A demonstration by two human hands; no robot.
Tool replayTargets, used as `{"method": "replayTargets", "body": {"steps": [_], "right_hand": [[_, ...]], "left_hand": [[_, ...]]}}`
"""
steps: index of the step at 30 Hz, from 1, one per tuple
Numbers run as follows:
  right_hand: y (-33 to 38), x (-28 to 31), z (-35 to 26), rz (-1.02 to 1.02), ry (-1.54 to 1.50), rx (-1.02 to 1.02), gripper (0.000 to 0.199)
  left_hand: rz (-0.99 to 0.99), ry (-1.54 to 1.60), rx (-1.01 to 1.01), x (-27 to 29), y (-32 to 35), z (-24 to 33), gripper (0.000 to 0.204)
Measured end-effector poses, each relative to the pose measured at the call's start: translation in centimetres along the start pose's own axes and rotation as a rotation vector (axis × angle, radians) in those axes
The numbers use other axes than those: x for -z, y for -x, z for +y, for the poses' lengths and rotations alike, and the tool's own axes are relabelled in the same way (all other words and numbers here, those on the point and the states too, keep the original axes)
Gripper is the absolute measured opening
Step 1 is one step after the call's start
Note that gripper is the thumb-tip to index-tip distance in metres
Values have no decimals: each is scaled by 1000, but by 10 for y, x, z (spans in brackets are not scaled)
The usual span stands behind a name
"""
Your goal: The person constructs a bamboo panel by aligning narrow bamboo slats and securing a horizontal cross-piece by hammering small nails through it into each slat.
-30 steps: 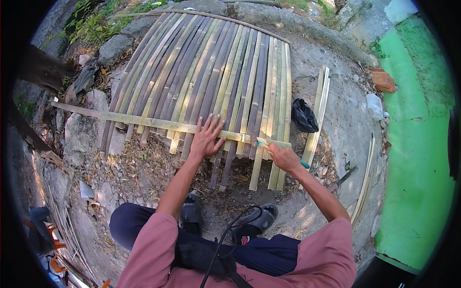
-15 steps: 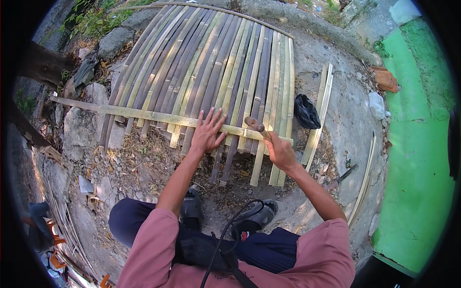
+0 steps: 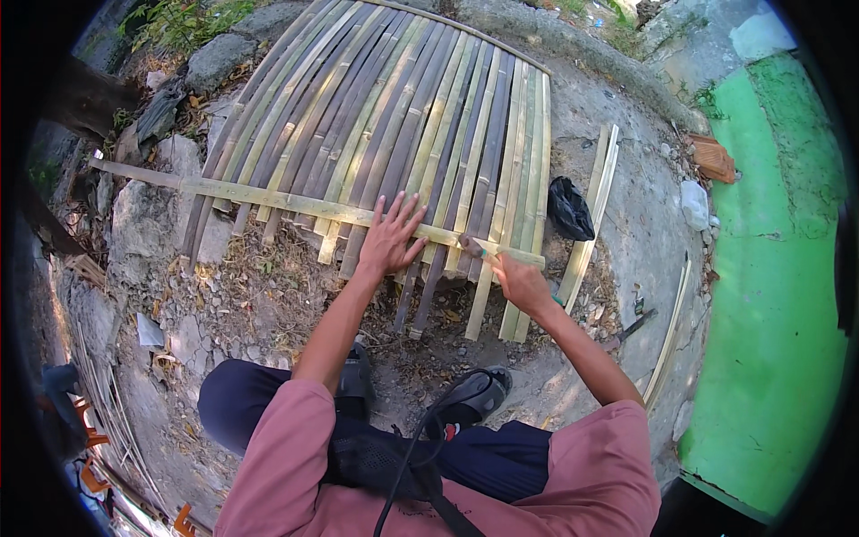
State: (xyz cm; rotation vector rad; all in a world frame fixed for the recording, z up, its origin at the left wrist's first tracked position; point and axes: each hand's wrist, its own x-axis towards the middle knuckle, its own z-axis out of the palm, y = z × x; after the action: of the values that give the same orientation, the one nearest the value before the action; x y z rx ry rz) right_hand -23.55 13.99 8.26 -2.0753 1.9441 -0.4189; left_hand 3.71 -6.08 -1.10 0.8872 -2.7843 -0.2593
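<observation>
Crosspiece [image 3: 304,205] lies across near ends of bamboo slats [image 3: 358,134]. Left hand [image 3: 391,236] flat on it, fingers spread apart. Right hand [image 3: 526,285] has fingers clamped on hammer [image 3: 470,245]; hammer head at crosspiece, contact unclear. Black bag [image 3: 570,209] just right of slats, contents can't be seen. Farther right, pale plastic item [image 3: 694,205], kind unclear.

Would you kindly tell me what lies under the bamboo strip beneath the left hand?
Bamboo slats run under the strip, many ends jutting toward the person. The left hand and strip hide the stretches directly beneath.
</observation>
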Motion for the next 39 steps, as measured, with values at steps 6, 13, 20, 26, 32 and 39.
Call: {"method": "replayTargets", "body": {"steps": [6, 13, 20, 26, 32, 39], "right_hand": [[-21, 23, -19, 151, -211, -232, 19], [-1, -7, -6, -231, 20, -241, 25], [-35, 26, -52, 154, -202, -112, 25], [-2, -12, -2, -92, -46, -265, 21], [-30, 32, -37, 244, -254, -123, 16], [15, -1, 1, 34, 66, 155, 21]], "left_hand": [[-13, -14, 17, 3, 3, -4, 72], [-13, -15, 3, 1, 0, 0, 72], [-16, -28, 17, 2, 5, -6, 72], [11, 12, 12, 0, 1, -2, 72], [9, -20, 16, 0, 4, -9, 71], [2, -10, 11, 1, 3, -2, 72]]}}
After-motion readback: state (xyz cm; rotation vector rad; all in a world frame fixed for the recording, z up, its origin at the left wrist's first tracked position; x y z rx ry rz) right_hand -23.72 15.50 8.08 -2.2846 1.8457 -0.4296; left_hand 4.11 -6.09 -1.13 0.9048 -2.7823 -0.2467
